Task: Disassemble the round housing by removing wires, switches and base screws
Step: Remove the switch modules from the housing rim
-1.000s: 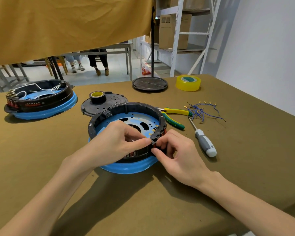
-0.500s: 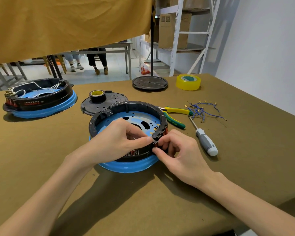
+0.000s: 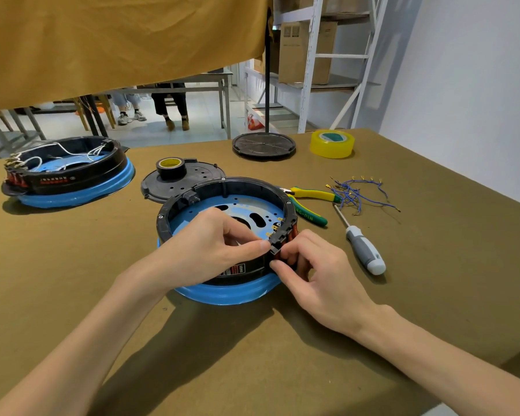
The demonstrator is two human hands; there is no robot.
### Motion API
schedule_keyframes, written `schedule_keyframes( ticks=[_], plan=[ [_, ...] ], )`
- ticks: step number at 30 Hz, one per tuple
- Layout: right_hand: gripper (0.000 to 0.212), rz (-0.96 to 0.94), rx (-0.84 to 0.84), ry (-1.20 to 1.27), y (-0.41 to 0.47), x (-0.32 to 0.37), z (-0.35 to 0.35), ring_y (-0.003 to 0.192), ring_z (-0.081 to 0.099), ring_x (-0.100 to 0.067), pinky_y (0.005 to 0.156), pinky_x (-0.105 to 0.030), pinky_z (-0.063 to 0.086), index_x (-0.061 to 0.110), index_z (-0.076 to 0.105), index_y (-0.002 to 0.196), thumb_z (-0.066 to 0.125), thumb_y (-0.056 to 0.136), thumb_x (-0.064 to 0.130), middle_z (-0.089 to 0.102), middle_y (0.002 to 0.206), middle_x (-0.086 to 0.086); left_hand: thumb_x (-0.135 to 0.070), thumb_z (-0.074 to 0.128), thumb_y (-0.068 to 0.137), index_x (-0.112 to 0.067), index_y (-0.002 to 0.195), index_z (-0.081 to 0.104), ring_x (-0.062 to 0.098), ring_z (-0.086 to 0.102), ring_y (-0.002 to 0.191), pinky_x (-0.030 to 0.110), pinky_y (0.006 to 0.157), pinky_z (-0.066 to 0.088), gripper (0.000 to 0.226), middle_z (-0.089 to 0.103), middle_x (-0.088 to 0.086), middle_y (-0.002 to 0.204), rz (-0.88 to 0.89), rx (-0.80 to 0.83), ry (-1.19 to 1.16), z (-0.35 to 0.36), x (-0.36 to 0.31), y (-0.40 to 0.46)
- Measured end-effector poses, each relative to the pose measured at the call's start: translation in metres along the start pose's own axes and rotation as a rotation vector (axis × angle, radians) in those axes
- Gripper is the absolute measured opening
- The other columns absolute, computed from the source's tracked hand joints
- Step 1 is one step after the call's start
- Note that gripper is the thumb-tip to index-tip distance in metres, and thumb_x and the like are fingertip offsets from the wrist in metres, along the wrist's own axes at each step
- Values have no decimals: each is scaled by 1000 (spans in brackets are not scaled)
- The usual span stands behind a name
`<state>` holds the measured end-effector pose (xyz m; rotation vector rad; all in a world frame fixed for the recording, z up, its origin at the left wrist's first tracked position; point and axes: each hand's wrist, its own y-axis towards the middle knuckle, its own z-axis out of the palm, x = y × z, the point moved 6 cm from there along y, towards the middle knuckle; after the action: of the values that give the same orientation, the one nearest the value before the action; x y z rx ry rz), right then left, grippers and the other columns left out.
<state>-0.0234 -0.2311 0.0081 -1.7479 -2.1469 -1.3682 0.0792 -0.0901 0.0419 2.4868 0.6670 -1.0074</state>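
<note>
A round housing [image 3: 222, 190], a black ring on a blue base, sits in the middle of the table. My left hand [image 3: 204, 247] reaches over its near rim and its fingertips pinch the black switch block [image 3: 278, 240] from inside. My right hand [image 3: 309, 274] pinches the red switches [image 3: 293, 232] on the outside of the same rim section. Small brass terminals stick up on the inner side of that block. No wires remain inside this housing.
A second housing [image 3: 69, 172] with white wires stands at the far left. A black lid [image 3: 192, 178] with a tape roll [image 3: 171, 168], another black disc [image 3: 263, 145], yellow tape [image 3: 332, 144], pliers [image 3: 309, 205], a screwdriver [image 3: 364, 250] and loose blue wires [image 3: 357, 193] lie behind and to the right.
Both hands stay at the switch block on the near rim; the fingers have shifted only slightly. The view has moved a little.
</note>
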Motion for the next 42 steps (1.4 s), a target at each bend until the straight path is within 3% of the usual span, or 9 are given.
schedule_keyframes(
  ticks=[4, 9, 14, 20, 29, 32, 35, 39, 42],
  plan=[
    [10, 2, 12, 3, 0, -1, 0, 74, 56, -12, 63, -19, 47, 18, 66, 98, 70, 94, 26, 55, 88, 11, -61, 63, 88, -44, 103, 78, 44, 67, 88, 64, 74, 56, 27, 76, 16, 88, 0, -11, -1, 0, 0, -1],
    [11, 2, 2, 8, 2, -1, -2, 71, 55, -14, 62, -27, 49, 17, 67, 96, 72, 93, 26, 56, 88, 10, -63, 61, 86, -45, 103, 77, 43, 68, 87, 63, 74, 56, 29, 76, 17, 89, 0, -13, 0, 1, 0, 1],
    [9, -14, -6, -4, -1, 1, -2, 71, 54, -9, 62, -22, 48, 16, 67, 96, 72, 93, 23, 55, 88, 10, -65, 60, 83, -37, 104, 81, 41, 69, 89, 61, 76, 56, 40, 77, 15, 90, -4, 0, -18, 2, -1, 0],
    [9, -14, 3, -31, -1, 1, 0, 75, 52, -1, 66, -12, 41, 18, 63, 97, 71, 94, 23, 52, 90, 13, -63, 61, 84, -40, 104, 80, 44, 69, 90, 63, 77, 56, 36, 77, 17, 92, 3, 1, -25, 1, 0, -1],
    [10, -16, 12, -2, 2, 0, 0, 73, 52, -7, 62, -14, 41, 17, 64, 95, 72, 93, 23, 52, 88, 12, -65, 61, 84, -44, 103, 79, 38, 70, 87, 61, 75, 57, 34, 78, 6, 88, -1, -9, -2, 2, 3, 3],
    [10, -6, 17, 13, 3, 0, -2, 70, 53, -12, 59, -17, 43, 16, 66, 93, 72, 93, 24, 53, 88, 11, -64, 62, 84, -37, 99, 81, 26, 72, 77, 53, 69, 60, 36, 78, -10, 85, -4, -41, 53, 2, 3, 3],
    [9, 16, 13, 24, 3, 1, -2, 73, 54, -12, 61, -15, 43, 16, 67, 93, 73, 92, 22, 54, 88, 12, -57, 64, 87, -36, 97, 80, 12, 70, 73, 35, 63, 61, 28, 74, -25, 85, -7, -69, 111, 3, 5, 4],
    [8, 31, 11, 2, 1, 1, -1, 76, 55, -9, 64, -13, 43, 17, 68, 96, 72, 93, 23, 54, 89, 14, -54, 63, 89, -35, 92, 78, 6, 68, 68, 20, 58, 55, 24, 72, -26, 86, 35, -124, 155, 4, 3, 2],
    [9, 52, 10, 28, 2, 0, -2, 76, 56, -11, 63, -15, 45, 18, 69, 99, 73, 93, 24, 56, 90, 14, -53, 64, 90, -33, 88, 75, 8, 67, 64, 20, 52, 51, 23, 72, -22, 84, 77, -172, 201, 5, -1, 1]
  ],
)
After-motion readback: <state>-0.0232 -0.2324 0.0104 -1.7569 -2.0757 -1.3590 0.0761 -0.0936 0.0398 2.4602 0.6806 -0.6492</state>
